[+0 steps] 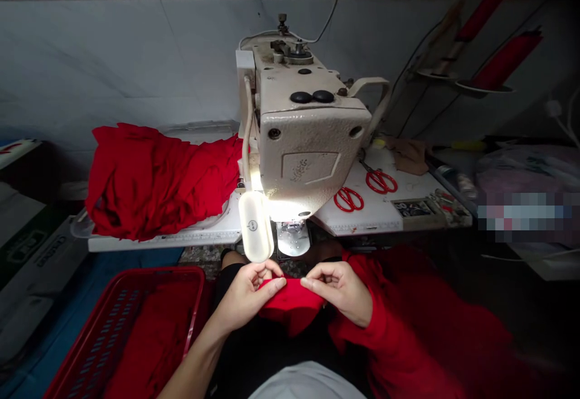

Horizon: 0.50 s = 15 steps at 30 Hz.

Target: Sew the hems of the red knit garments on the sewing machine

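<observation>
A piece of red fabric (293, 302) is stretched between my two hands, just in front of the sewing machine (312, 139). My left hand (256, 290) pinches its upper left edge between thumb and fingers. At the right end of the same edge, my right hand (342, 290) holds it in a similar pinch. More red cloth (408, 326) drapes over my right forearm and spreads to the right. The machine's metal work plate (293, 240) lies right beyond the fabric, lit by a white lamp (256, 227).
A heap of red cloth (149, 181) rests left of the machine. At the lower left stands a red plastic basket (199, 284) with red fabric inside. Two red-handled scissors (381, 182) lie on the white table (362, 222) at right. Red thread cones (507, 60) stand at upper right.
</observation>
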{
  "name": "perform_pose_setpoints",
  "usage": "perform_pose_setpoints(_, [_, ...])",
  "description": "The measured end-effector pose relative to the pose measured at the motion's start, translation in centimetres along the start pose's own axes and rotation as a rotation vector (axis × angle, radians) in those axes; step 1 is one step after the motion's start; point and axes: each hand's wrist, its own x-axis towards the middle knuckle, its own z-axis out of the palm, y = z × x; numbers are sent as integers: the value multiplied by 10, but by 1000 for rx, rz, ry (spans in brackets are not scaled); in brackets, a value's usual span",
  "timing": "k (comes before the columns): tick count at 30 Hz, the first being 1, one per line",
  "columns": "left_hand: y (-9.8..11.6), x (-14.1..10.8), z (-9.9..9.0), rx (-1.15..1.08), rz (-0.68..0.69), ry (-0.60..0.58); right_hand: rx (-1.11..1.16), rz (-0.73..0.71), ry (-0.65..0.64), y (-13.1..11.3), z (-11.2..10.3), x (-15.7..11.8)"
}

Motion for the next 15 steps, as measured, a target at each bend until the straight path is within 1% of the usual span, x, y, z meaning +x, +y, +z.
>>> perform_pose_setpoints(2, [1,0,-1,-88,45,65,14,-50,49,-5,3,2])
perform_pose_setpoints(3, [3,0,-3,-77,79,79,16,-65,62,-8,4,3])
perform_pose_setpoints(4, [5,1,-5,-25,117,87,13,-81,73,-11,6,3])
perform_pose_setpoints(8, [18,3,-12,303,277,117,-52,-172,133,-25,8,2])
perform_pose_setpoints(10, [23,5,-13,375,332,119,-112,-235,183,-31,8,2])
perform_pose_setpoints(12, [28,8,-12,385,337,123,-147,-280,228,-35,7,4])
perform_pose_setpoints(15, [33,14,-10,345,265,172,-111,-276,279,-33,3,10])
